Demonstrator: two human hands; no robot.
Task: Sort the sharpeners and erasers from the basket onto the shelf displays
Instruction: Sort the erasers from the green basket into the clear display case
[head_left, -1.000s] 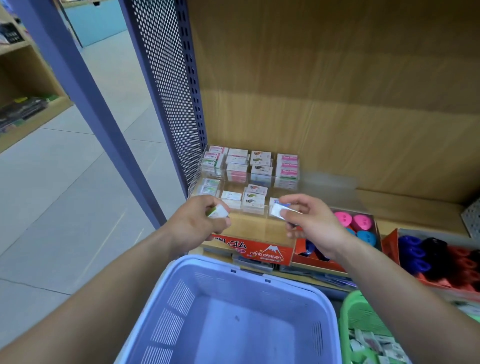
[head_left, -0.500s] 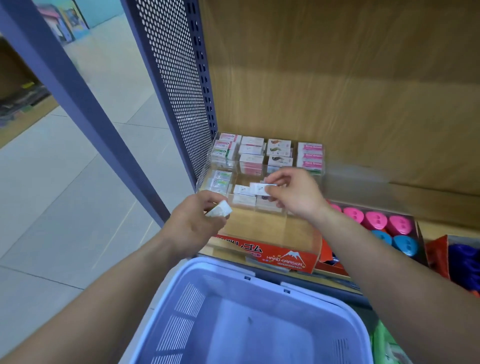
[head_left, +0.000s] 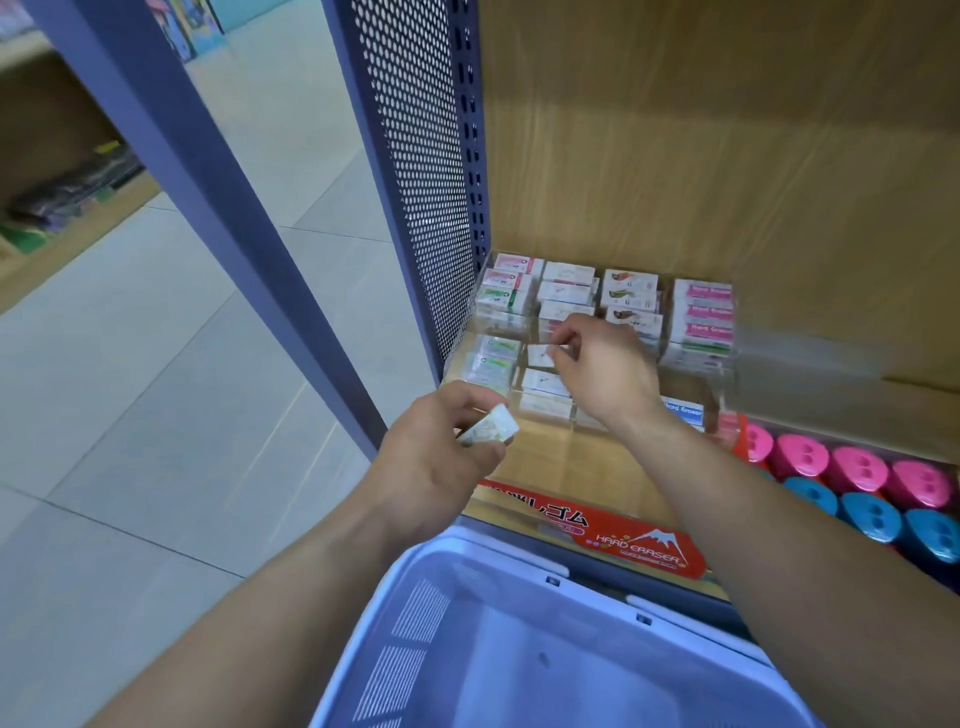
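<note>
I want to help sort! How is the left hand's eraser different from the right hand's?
The left eraser, in the left hand, is held in front of the clear display; the right eraser, in the right hand, is over it. The left eraser is tilted with greenish print; the right eraser looks level, white with a dark mark. Both are small blocks pinched in fingers.

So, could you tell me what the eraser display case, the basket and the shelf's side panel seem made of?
Display case: likely clear glossy acrylic; erasers show through its walls. Basket: matte lavender plastic, with moulded slots. Side panel: probably blue-painted metal, evenly perforated.
</note>
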